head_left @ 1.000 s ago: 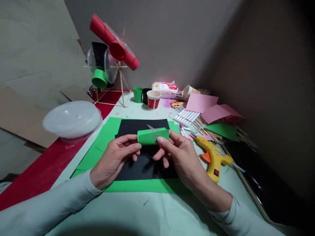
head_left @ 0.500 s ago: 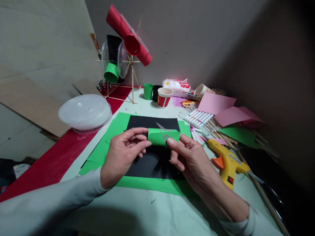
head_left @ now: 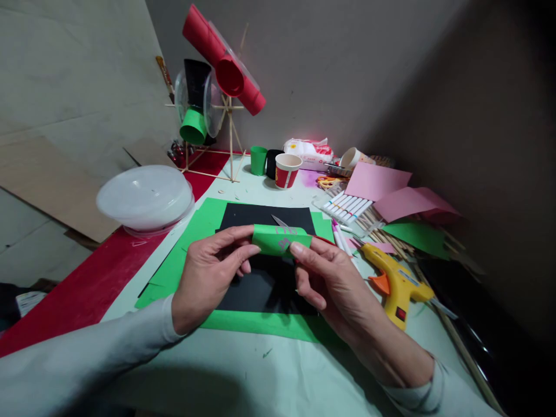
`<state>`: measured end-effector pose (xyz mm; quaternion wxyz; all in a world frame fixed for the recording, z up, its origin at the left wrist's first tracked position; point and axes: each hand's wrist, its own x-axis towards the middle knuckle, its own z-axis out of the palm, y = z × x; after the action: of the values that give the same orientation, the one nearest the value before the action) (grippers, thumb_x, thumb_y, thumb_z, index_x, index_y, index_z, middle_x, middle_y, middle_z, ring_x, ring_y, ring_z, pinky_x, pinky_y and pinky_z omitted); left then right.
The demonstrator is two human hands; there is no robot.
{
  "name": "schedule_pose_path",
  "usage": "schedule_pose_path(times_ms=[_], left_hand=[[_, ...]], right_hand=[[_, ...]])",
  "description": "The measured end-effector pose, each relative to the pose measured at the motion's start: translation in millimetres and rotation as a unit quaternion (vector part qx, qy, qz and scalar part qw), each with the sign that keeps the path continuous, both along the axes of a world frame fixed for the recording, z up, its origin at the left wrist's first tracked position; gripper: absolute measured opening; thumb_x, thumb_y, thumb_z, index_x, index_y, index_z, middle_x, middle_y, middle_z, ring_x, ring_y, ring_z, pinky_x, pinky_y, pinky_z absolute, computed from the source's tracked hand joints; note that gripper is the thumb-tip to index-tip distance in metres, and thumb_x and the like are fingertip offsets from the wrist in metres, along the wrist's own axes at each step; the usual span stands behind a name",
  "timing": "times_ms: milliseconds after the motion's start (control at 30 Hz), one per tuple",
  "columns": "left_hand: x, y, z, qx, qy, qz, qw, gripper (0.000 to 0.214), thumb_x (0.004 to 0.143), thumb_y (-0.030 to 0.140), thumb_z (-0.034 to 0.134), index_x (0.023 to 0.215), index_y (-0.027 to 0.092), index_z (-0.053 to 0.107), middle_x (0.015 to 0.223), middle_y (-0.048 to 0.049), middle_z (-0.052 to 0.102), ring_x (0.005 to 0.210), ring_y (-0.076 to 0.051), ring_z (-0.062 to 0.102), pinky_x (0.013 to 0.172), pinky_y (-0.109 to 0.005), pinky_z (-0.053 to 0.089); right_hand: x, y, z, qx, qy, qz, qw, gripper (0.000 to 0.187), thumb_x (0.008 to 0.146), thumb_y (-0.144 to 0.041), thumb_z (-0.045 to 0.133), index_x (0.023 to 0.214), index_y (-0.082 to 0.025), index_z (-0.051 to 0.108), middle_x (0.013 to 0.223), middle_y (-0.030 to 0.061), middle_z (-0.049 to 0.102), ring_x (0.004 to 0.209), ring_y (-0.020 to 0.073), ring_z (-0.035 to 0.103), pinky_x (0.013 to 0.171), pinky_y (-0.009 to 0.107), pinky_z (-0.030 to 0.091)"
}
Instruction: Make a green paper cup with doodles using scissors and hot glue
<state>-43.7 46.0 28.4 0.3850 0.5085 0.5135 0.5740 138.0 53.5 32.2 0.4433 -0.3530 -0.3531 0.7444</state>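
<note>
Between my two hands is a small curled piece of green paper (head_left: pixel 271 240) with pinkish marks on it. My left hand (head_left: pixel 212 272) pinches its left end between thumb and fingers. At the right end my right hand (head_left: pixel 334 272) grips it, the thumb pressed on the front face. The paper hangs above black sheets (head_left: pixel 264 289) stacked on larger green sheets (head_left: pixel 174 255). A pointed scissor blade (head_left: pixel 279 220) shows just behind the green piece, and a bit of a red handle peeks out by my right fingers.
A yellow glue gun (head_left: pixel 397 284) lies to the right, near markers (head_left: pixel 350 205), wooden sticks (head_left: pixel 391 240) and pink paper (head_left: pixel 377 182). Clear plastic lids (head_left: pixel 145 197) stand at left. Behind are a paper cup (head_left: pixel 287 172) and a stick frame (head_left: pixel 231 139) bearing red tubes (head_left: pixel 243 87).
The green paper's upper edge has rolled over, and its front flap looks less sharply folded. Both hands keep their hold; the whole view has shifted slightly.
</note>
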Motion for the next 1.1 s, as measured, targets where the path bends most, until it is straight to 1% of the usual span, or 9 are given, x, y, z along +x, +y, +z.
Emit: schedule_pose_path(times_ms=[133,300,433,667,733,833,933,1033,1100], left_hand=[[-1.8,0.6,0.1,0.017,0.022,0.003,1.0,0.034,0.073,0.01,0.079,0.103,0.026,0.083,0.068,0.0065,0.068,0.044,-0.006,0.055,0.049,-0.02,0.049],[-3.7,2.7,-4.0,0.012,0.048,-0.017,0.999,0.033,0.075,0.012,0.077,0.106,0.023,0.083,0.07,0.0045,0.069,0.044,-0.006,0.054,0.048,-0.02,0.048],[-4.0,4.5,-7.0,0.022,0.063,-0.029,0.997,0.034,0.077,0.012,0.076,0.109,0.021,0.082,0.066,0.0047,0.067,0.045,-0.006,0.05,0.048,-0.02,0.046],[-4.2,4.4,-8.2,0.035,0.106,-0.049,0.992,0.032,0.08,0.016,0.072,0.111,0.018,0.08,0.066,0.0043,0.067,0.045,-0.007,0.048,0.047,-0.02,0.044],[-3.7,3.3,-6.0,0.029,0.11,-0.046,0.992,0.028,0.079,0.018,0.073,0.107,0.019,0.08,0.066,0.0042,0.067,0.045,-0.007,0.048,0.047,-0.02,0.043],[-4.3,2.5,-1.4,0.003,0.112,-0.049,0.992,0.007,0.08,0.021,0.074,0.085,0.02,0.079,0.054,0.0059,0.06,0.045,-0.008,0.047,0.048,-0.02,0.041],[-7.3,4.5,0.6,-0.039,0.107,-0.075,0.991,0.017,0.084,0.025,0.073,0.068,0.019,0.072,0.045,0.0057,0.054,0.045,-0.008,0.045,0.051,-0.021,0.039],[-10.7,8.6,-2.0,-0.088,0.051,-0.089,0.991,0.019,0.085,0.029,0.074,0.068,0.018,0.071,0.043,0.0046,0.055,0.045,-0.008,0.044,0.052,-0.02,0.038],[-11.7,11.2,-4.8,-0.115,-0.023,-0.09,0.989,0.015,0.083,0.029,0.077,0.074,0.018,0.073,0.042,0.0049,0.054,0.044,-0.007,0.043,0.051,-0.018,0.036]], right_hand=[[2.4,1.5,0.6,-0.004,-0.021,0.003,1.0,0.028,0.087,-0.037,0.077,0.075,-0.018,0.061,0.039,-0.0045,0.059,0.026,0.0004,0.035,0.032,0.011,0.019],[4.6,3.3,4.1,-0.015,-0.047,0.004,0.999,0.024,0.081,-0.034,0.081,0.092,-0.015,0.07,0.031,-0.0114,0.045,0.025,-0.0005,0.023,0.03,0.011,0.013],[5.0,3.8,6.0,-0.03,-0.061,-0.01,0.998,0.029,0.072,-0.032,0.087,0.09,-0.015,0.07,0.031,-0.012,0.044,0.025,-0.0003,0.025,0.03,0.011,0.015],[5.0,1.9,4.6,-0.008,-0.093,-0.032,0.995,0.028,0.072,-0.034,0.085,0.083,-0.015,0.069,0.033,-0.0113,0.044,0.026,-0.0006,0.026,0.031,0.012,0.015],[4.0,1.9,3.8,0.011,-0.102,-0.036,0.994,0.026,0.074,-0.034,0.084,0.082,-0.015,0.069,0.034,-0.0111,0.044,0.026,-0.0003,0.027,0.031,0.012,0.016],[2.3,1.9,3.7,0.047,-0.128,-0.039,0.99,0.022,0.077,-0.035,0.081,0.079,-0.017,0.068,0.037,-0.0108,0.046,0.026,0.0012,0.031,0.03,0.013,0.018],[1.1,1.5,5.7,0.076,-0.149,-0.028,0.985,0.021,0.077,-0.035,0.081,0.077,-0.018,0.067,0.04,-0.0115,0.047,0.026,0.0033,0.036,0.029,0.014,0.021],[0.4,0.9,7.0,0.102,-0.152,-0.009,0.983,0.021,0.075,-0.032,0.084,0.08,-0.019,0.068,0.043,-0.0116,0.05,0.027,0.0037,0.04,0.029,0.014,0.023],[-0.4,0.2,6.3,0.117,-0.155,-0.008,0.981,0.023,0.076,-0.032,0.083,0.073,-0.019,0.064,0.044,-0.0109,0.05,0.027,0.0036,0.042,0.029,0.013,0.024]])
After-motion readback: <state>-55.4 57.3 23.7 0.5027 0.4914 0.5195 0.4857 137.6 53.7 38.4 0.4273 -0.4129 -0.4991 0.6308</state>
